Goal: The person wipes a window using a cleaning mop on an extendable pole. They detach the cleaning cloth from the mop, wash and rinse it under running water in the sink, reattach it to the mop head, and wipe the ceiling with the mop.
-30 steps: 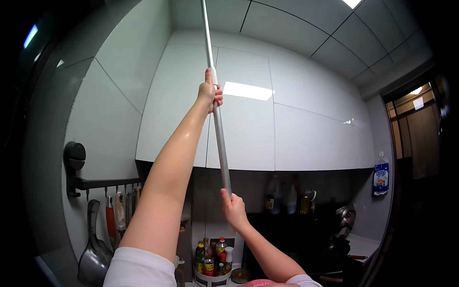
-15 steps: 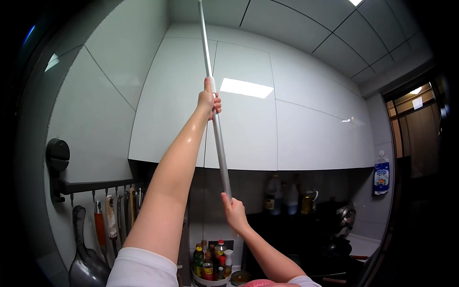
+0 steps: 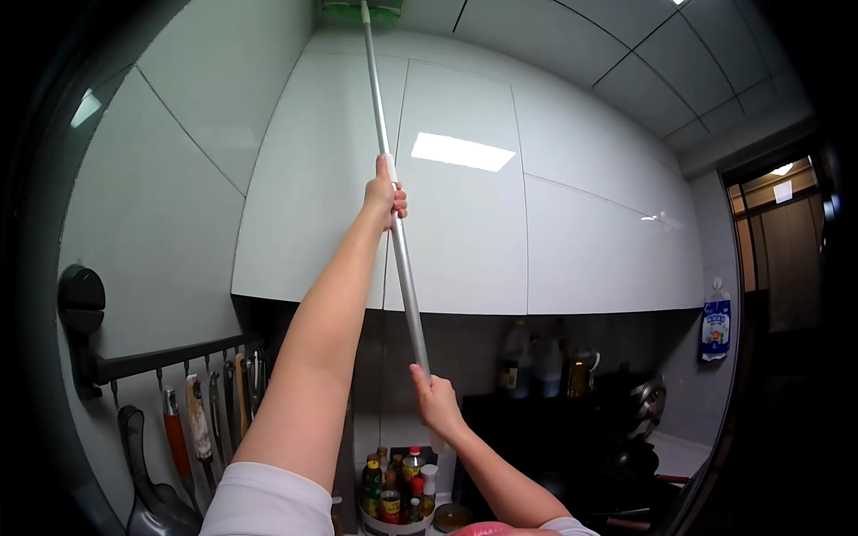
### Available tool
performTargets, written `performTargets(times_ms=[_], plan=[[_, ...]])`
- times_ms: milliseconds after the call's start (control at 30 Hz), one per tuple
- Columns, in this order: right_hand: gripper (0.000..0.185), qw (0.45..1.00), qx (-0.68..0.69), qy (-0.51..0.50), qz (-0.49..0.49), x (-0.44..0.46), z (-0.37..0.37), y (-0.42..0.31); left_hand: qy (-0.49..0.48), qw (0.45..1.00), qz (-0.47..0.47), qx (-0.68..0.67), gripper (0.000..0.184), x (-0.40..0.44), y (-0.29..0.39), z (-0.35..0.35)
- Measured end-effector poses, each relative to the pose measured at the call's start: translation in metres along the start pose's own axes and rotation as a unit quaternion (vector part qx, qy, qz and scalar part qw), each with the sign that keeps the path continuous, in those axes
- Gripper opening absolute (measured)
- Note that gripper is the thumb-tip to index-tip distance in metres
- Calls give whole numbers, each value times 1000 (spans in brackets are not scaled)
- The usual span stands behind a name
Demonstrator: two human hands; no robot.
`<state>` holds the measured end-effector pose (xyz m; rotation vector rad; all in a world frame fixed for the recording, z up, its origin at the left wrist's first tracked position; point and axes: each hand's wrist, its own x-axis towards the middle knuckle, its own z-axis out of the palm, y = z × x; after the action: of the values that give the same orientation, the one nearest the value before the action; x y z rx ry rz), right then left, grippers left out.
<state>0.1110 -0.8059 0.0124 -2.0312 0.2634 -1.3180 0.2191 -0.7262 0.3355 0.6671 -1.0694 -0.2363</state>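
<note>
A long-handled mop (image 3: pixel 407 277) with a silver pole slants up through the middle of the view. Its green head (image 3: pixel 362 11) shows at the top edge, up against the ceiling beside the wall; part of it is cut off. My left hand (image 3: pixel 385 198) is raised high and wrapped round the pole near its joint, thumb pointing up along it. Lower down, my right hand (image 3: pixel 436 406) grips the pole's bottom end. Behind the pole are the glossy white wall cabinets (image 3: pixel 460 232), which both the pole and my left forearm partly cover.
Ladles and other utensils (image 3: pixel 179 438) hang from a dark rail (image 3: pixel 161 357) on the left wall. Several sauce bottles (image 3: pixel 393 487) stand in a round tray below. A dark stove area with pans (image 3: pixel 630 460) lies right, and a blue-white packet (image 3: pixel 716 330) hangs by the doorway.
The green mop head has come into view at the top edge. The view has tilted slightly upward. Both hands keep their hold on the pole, at nearly the same places.
</note>
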Motion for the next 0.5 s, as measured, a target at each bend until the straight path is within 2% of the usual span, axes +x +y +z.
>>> performTargets(times_ms=[333,500], plan=[[60,995,65,-52,50,-17,-21,-17,-4,999,-41,-26,66,10,-12,-2],[64,999,39,20,10,-29,-45,-17,0,999,-32,-30,64,1,-6,23]])
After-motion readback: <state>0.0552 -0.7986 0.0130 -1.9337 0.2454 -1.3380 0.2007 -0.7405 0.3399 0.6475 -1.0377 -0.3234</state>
